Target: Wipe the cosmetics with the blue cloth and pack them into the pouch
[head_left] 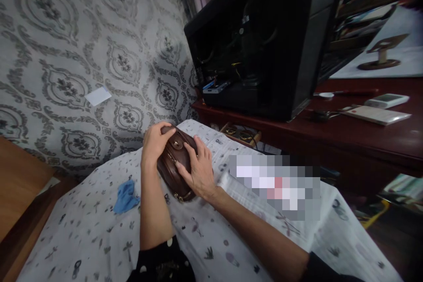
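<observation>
A brown leather handbag with zips and a round metal-fitted patch lies on the patterned bed sheet. My left hand holds its far left end, thumb across the top and fingers curled over the edge, partly hidden. On the bag's right side rests my right hand, fingers spread apart, the thumb tip close to a zip pull. Another zip with metal pulls shows at the near end. A crumpled blue cloth lies left of my left forearm.
A black computer case stands on the dark red desk, with a phone-like device and a flat white box at right. An open drawer holds cables. Patterned wallpaper carries a white card. A pixelated patch covers part of the bed.
</observation>
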`<state>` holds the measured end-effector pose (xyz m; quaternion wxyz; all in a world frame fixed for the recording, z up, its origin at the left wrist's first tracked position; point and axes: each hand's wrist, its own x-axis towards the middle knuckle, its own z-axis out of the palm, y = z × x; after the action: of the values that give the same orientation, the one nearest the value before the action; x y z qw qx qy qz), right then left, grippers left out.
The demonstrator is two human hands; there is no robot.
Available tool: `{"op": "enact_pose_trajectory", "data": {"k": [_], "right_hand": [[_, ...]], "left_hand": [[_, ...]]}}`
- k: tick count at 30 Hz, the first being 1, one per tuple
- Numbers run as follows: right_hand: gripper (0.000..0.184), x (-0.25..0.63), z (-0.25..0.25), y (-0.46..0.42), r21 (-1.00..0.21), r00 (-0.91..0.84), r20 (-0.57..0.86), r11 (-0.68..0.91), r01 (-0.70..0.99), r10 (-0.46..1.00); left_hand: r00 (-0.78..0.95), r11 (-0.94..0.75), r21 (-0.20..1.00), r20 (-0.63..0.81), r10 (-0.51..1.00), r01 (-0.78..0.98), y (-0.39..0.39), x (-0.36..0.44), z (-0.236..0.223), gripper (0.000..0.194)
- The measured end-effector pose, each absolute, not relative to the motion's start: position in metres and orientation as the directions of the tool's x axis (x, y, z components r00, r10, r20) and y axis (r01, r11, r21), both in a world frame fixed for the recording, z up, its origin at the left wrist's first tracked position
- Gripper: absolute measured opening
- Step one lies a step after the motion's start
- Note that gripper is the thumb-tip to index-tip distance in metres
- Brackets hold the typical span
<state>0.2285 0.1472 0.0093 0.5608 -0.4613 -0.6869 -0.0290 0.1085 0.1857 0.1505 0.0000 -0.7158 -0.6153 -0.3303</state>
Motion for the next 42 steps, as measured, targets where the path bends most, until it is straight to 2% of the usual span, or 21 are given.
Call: {"op": "enact_pose_trajectory", "data": {"k": [3,7,9,11,17,21,28,37,42], "right_hand": [[0.055,0.229,0.008,0.148,-0.485,0.055,0.797,0.582,0.653,0.602],[0.054,0.228,0.005,0.151,-0.484,0.057,0.8,0.586,0.65,0.598],[0.053,0.229,0.004,0.153,-0.482,0.054,0.803,0.593,0.645,0.594],[0.051,0.23,0.003,0.154,-0.478,0.05,0.81,0.608,0.634,0.585],[0.048,0.23,0.001,0.157,-0.481,0.073,0.828,0.638,0.601,0.555],[0.047,0.229,0.0,0.157,-0.494,0.081,0.823,0.638,0.591,0.562],[0.049,0.23,-0.001,0.158,-0.495,0.073,0.815,0.627,0.602,0.574],[0.051,0.232,0.001,0.157,-0.507,0.057,0.8,0.622,0.597,0.597],[0.05,0.233,0.001,0.153,-0.565,0.098,0.784,0.64,0.521,0.613]], "left_hand": [[-0.036,-0.108,0.316,0.417,0.908,0.943,0.175,0.094,0.155,0.031],[-0.123,0.049,0.195,0.392,0.912,0.98,0.167,0.093,0.155,0.023],[-0.176,0.109,0.176,0.435,0.883,0.978,0.167,0.098,0.152,0.022],[-0.224,0.137,0.208,0.481,0.848,0.968,0.169,0.101,0.149,0.024],[-0.247,0.054,0.364,0.507,0.826,0.93,0.169,0.087,0.139,0.018],[-0.258,0.034,0.406,0.511,0.82,0.913,0.167,0.081,0.134,0.02],[-0.27,0.097,0.333,0.526,0.806,0.938,0.166,0.086,0.136,0.022],[-0.165,0.05,0.238,0.493,0.854,0.97,0.156,0.09,0.146,0.019],[-0.152,0.042,0.224,0.503,0.851,0.974,0.15,0.1,0.148,0.018]]}}
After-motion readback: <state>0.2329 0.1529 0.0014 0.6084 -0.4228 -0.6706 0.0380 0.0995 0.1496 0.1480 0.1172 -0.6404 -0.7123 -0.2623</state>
